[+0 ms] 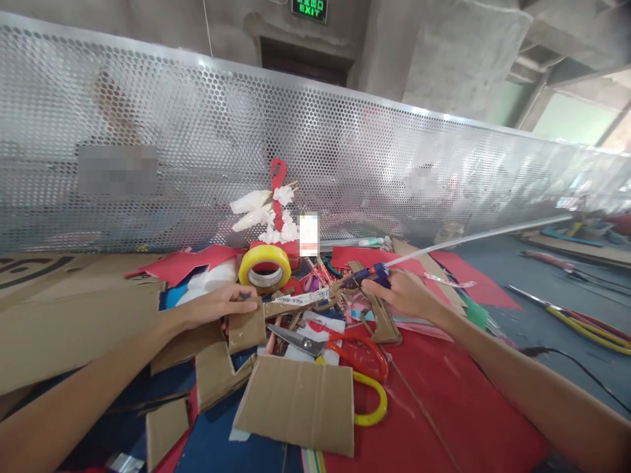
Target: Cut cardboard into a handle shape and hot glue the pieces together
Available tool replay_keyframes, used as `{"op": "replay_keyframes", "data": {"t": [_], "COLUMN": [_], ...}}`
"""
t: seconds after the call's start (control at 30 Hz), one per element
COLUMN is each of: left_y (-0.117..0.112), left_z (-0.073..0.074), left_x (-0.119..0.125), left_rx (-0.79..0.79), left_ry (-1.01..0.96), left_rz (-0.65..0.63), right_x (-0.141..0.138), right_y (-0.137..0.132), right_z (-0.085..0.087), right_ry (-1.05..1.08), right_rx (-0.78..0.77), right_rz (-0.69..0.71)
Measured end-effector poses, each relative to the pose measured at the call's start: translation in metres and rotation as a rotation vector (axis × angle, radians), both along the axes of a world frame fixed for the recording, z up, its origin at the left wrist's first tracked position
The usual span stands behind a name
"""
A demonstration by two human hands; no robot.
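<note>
My left hand is closed on a small piece of cardboard, thumb on top, to the left of centre. A dark blue hot glue gun is gripped in my right hand, its nozzle end pointing left toward the cardboard. From the gun's back a long whitish glue stick sticks out to the right. A narrow cardboard strip with printed paper on it lies between the hands. Below it rest scissors with red and yellow handles, partly under a larger cardboard piece.
A roll of yellow tape stands behind my left hand. Beyond it is a white-flowered craft with a red strip. A perforated metal screen spans the back. Red sheets, cardboard scraps and pliers lie around.
</note>
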State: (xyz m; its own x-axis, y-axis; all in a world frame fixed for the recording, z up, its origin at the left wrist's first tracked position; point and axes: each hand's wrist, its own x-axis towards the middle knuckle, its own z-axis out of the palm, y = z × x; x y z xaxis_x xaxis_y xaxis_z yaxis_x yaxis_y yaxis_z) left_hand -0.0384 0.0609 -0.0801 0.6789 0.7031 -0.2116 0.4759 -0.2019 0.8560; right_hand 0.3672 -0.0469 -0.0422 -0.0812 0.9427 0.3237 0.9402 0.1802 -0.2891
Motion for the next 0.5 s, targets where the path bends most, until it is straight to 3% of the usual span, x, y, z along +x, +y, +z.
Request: {"op": "replay_keyframes", "data": {"t": [0.23,0.5], "left_y": [0.0023,0.0031], "left_z": [-0.0020,-0.0030], "left_x": [-0.0005,-0.0018], "left_rx": [-0.019,-0.006], "left_ry": [0.004,-0.008], "left_rz": [-0.007,-0.013], "right_x": [0.0124,0.0054], "right_y": [0.0070,0.0043], "right_z": [0.0000,0.0048], "right_ry": [0.012,0.042], "right_rx": [-0.014,0.002], "right_rz": [-0.088,-0.054]}}
